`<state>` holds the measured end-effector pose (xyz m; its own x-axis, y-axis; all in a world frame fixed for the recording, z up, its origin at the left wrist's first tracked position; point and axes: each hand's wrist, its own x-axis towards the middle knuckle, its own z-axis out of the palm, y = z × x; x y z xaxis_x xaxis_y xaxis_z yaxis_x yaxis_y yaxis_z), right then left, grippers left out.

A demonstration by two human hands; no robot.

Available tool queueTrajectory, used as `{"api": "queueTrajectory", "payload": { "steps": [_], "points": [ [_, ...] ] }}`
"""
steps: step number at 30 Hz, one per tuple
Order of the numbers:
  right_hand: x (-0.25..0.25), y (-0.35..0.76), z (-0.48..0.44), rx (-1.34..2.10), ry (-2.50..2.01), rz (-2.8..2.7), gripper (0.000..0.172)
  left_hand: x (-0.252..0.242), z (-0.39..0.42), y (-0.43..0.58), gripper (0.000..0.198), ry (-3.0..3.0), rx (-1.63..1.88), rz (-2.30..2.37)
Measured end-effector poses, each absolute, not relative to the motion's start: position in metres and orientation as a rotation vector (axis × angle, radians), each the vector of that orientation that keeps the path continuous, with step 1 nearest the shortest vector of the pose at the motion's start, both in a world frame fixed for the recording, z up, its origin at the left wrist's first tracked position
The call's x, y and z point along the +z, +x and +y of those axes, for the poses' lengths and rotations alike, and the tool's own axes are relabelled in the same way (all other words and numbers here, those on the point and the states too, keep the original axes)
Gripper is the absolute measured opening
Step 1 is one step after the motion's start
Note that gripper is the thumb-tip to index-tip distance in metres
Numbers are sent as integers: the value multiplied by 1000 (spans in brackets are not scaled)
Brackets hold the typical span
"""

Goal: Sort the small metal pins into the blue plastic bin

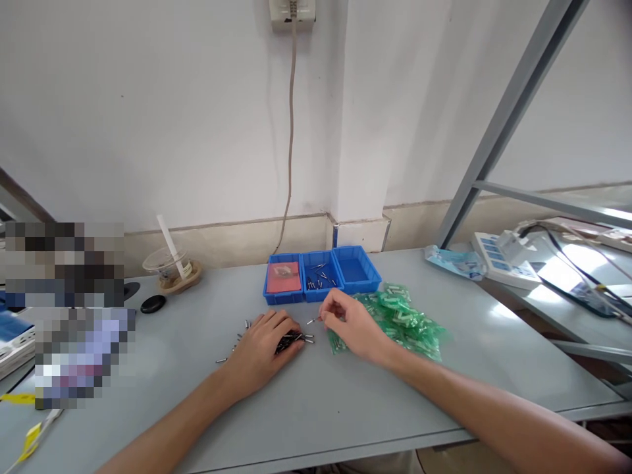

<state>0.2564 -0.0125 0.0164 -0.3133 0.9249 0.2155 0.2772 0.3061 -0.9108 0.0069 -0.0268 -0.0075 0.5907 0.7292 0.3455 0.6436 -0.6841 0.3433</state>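
My left hand (269, 339) lies cupped over a heap of small metal pins (289, 341), with silver ends and dark parts showing between thumb and fingers. A few loose pins stick out to its left. My right hand (350, 322) is closed in a pinch on one small metal pin (311, 321), just right of the heap. Under and behind the right hand lie green-tinted clear plastic bags (407, 319) with small metal parts inside. Behind both hands, the middle blue bin (323, 295) holds several loose metal pins.
The left blue bin (284, 298) holds a red sheet with a small bag; the right blue bin (363, 287) adjoins the middle one. A plastic cup (165, 262), a black oval object (153, 303) and a blue packet (455, 263) lie around. A metal frame (486, 151) rises right.
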Motion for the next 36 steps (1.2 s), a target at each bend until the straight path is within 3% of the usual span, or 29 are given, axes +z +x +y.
{"api": "queueTrajectory", "payload": {
  "steps": [7,15,27,36],
  "points": [
    [21,260,-4,1294,-1019,-1335,16,-7,-27,6,8,2619,715,1152],
    [22,259,-4,1386,-1019,-1214,53,-7,-27,6,10,2617,706,1151],
    [18,260,-5,1108,-1007,-1444,26,-5,-28,6,12,2622,714,1143],
    [23,259,-3,1513,-1025,-1132,54,-5,-28,6,11,2607,687,1162]
  ]
}}
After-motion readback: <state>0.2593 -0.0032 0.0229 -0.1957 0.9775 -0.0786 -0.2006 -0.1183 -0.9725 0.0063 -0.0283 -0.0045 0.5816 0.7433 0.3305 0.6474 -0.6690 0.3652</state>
